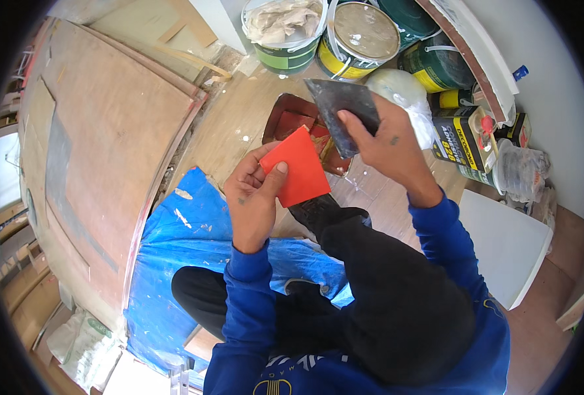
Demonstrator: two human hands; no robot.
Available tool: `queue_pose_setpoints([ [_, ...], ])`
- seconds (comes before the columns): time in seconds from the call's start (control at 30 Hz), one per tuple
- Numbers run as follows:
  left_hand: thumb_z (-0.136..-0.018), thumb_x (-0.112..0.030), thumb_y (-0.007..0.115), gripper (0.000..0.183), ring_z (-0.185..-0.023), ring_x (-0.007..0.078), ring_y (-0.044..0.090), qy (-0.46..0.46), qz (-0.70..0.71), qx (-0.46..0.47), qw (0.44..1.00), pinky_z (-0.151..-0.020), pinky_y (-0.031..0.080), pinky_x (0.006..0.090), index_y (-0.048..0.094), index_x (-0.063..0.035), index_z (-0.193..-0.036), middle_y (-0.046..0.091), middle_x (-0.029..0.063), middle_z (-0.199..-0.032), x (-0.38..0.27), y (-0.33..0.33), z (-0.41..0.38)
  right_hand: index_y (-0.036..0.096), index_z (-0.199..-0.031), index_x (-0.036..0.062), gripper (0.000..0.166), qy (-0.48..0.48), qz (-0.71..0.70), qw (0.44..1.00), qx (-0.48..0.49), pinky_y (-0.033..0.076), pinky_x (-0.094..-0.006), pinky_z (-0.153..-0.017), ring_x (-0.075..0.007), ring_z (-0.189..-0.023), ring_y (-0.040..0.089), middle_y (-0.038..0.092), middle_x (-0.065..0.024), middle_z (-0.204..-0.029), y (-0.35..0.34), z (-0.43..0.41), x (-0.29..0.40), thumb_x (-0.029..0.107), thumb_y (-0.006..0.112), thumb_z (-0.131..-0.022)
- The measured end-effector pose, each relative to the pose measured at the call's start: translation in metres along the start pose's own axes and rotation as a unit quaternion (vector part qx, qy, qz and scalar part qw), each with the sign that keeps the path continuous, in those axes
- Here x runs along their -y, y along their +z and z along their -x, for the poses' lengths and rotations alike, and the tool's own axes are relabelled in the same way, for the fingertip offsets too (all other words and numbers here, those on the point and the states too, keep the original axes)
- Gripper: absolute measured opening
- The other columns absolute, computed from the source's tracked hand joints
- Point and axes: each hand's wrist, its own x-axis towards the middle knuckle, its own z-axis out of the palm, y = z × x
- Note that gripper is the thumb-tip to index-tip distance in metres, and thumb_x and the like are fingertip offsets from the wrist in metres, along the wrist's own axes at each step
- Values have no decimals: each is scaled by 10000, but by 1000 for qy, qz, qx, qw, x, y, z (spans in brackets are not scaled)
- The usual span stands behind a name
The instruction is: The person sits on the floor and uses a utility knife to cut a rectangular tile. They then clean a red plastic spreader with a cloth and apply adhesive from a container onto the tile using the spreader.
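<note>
A flat orange-red square (299,168), perhaps a plastic spreader, is pinched between the thumb and fingers of my left hand (257,192). In my right hand (390,143) is a dark, smeared flat sheet (345,109) with a slanted edge, its material unclear; the thumb lies across its face. The two pieces are held up close to each other without touching. Beneath them on the floor stands an open reddish-brown container (275,111), stained inside, with reddish pieces in it. Both held pieces hide part of this container.
Paint buckets (363,34) crowd the back, one topped with crumpled material (284,19). At right are a contact adhesive can (462,136), a white plastic bag (405,96) and a white panel (504,247). A large wooden panel (109,128) fills the left. Blue sheeting (188,247) covers the floor nearby.
</note>
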Motion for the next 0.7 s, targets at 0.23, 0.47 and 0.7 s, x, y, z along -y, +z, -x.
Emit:
queue_pose_setpoints([
  [0.23,-1005,-63,686,300,-929,136,724,-39,77,-60,994,-812,577,252,636,78,-1265,760,134,-1058,-4,0,-11,725,-1103,2,172,-114,58,991,49,542,-307,-672,-203,-734,699,702,-100,-881,0,22,27,36,706,-936],
  [0.47,-1000,-76,701,255,-868,134,725,22,8,-84,996,-769,579,247,663,76,-1202,762,133,-1028,7,2,-16,738,-1090,55,312,-231,249,936,87,573,-377,-707,-288,-870,696,675,-91,-1046,9,24,19,54,776,-780],
  [0.7,-999,-81,703,240,-866,132,720,-21,84,-105,991,-789,575,257,660,70,-1181,758,119,-1007,0,-3,-22,710,-1052,21,205,-224,183,957,15,558,-381,-670,-308,-790,686,669,-112,-922,10,14,16,74,749,-858],
])
